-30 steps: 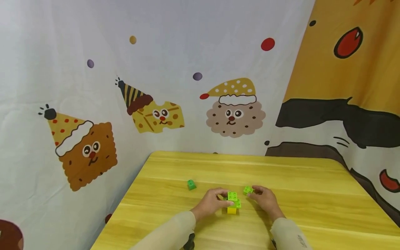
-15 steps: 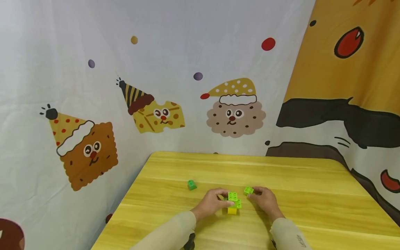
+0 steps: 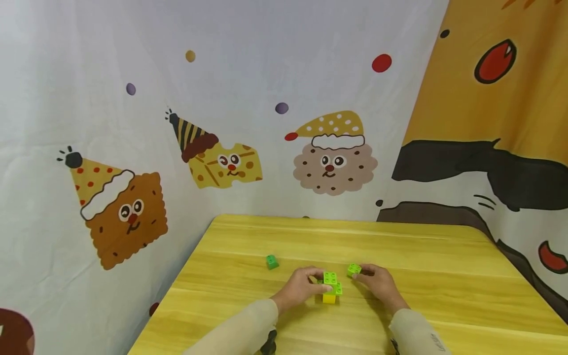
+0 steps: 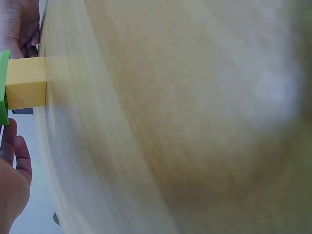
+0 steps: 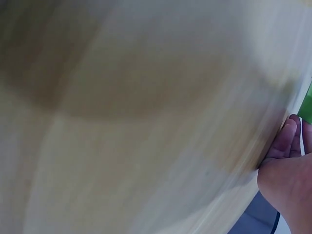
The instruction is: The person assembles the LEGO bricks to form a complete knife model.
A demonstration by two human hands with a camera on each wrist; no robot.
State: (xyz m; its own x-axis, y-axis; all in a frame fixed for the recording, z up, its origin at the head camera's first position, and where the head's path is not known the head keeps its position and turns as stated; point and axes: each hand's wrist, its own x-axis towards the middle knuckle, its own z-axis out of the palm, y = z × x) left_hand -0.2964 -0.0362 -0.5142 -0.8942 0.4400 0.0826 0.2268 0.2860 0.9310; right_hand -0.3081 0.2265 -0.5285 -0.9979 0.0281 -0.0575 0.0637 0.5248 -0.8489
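A small stack of building bricks stands in front of me in the head view, with a yellow brick (image 3: 329, 299) at the bottom and lime-green bricks (image 3: 330, 279) above it. From the left side my left hand (image 3: 301, 288) grips the stack, thumb on its near face. To the right, my right hand (image 3: 380, 285) pinches a separate lime-green brick (image 3: 354, 269), its studs facing up. That brick shows only partly in the right wrist view, as a green corner (image 5: 306, 105) at the fingertips. The left wrist view catches the yellow brick (image 4: 27, 84) from the side.
A dark green sloped brick (image 3: 272, 262) lies on the wooden table (image 3: 239, 305), left of and beyond the stack. Behind the table's far edge hangs a white cloth (image 3: 239, 79) printed with cartoon biscuits and cheese.
My right hand has shifted slightly to the right, and the lime-green brick it pinches has turned a little. The left hand and the stack stay in place.
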